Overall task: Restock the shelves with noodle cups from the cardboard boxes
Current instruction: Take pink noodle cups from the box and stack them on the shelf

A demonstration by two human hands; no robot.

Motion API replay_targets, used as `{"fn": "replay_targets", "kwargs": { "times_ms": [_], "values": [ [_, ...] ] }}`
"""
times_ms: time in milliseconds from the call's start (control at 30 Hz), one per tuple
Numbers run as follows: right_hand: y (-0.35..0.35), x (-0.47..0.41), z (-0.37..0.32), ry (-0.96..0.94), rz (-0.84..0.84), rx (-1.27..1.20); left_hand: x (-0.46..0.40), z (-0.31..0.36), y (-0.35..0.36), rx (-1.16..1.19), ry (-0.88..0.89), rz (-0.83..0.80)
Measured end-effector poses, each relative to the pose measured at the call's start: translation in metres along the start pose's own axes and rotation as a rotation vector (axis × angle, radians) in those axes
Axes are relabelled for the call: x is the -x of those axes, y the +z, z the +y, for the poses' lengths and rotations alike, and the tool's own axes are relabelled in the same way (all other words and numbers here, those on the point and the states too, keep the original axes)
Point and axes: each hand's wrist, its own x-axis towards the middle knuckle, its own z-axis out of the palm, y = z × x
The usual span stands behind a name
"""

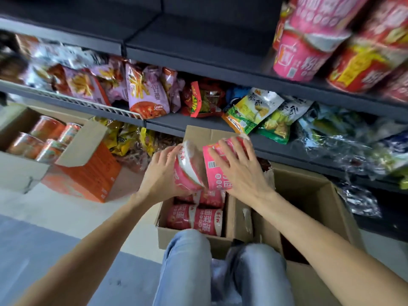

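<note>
Pink noodle cups, two of them, held side by side just above the open cardboard box [194, 236] at the person's knees. Left hand [162, 173] grips the left cup [189, 167], fingers curled round its side, cup tilted with the pale lid showing. Right hand [237, 166] lies over the right cup [217, 167], fingers spread fairly wide across its wall; whether the thumb wraps underneath is hidden. The two cups touch or nearly touch where they meet.

More pink cups [196, 217] lie on their sides in the box below. A second cardboard box [309, 195] stands just to the right, contents not visible. Far left, another box [19, 173] holds orange-lidded cups [44, 140].

Step in hand, as I read it: lifting a pair out of the box, on the way to the shelves. The upper shelf [198, 51] already carries pink and red cups [309, 47] at its right end, with bare dark board to their left. Snack bags [145, 93] fill the shelf below.

Next move likely calls for raising both cups, turning them upright, and setting them on that bare stretch beside the matching pink ones. The right hand's grasp looks loose; it may want firming before the lift.
</note>
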Motion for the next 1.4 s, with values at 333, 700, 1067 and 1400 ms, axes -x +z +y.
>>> {"fn": "replay_targets", "kwargs": {
  "times_ms": [333,700,1067,1400],
  "values": [
    [-0.143,-0.065,0.113,-0.082,0.323,0.629,-0.021,0.05,-0.12,0.488,-0.177,0.432],
    [-0.035,-0.193,0.168,-0.319,0.002,0.922,-0.12,0.04,-0.127,0.956,-0.146,0.553],
    [-0.013,-0.171,0.166,0.239,0.262,-0.282,-0.187,0.084,-0.149,0.954,0.018,0.63],
    [-0.067,-0.151,0.158,0.421,0.764,-1.135,-0.265,0.126,-0.149,0.923,0.173,0.614]
  ]
}}
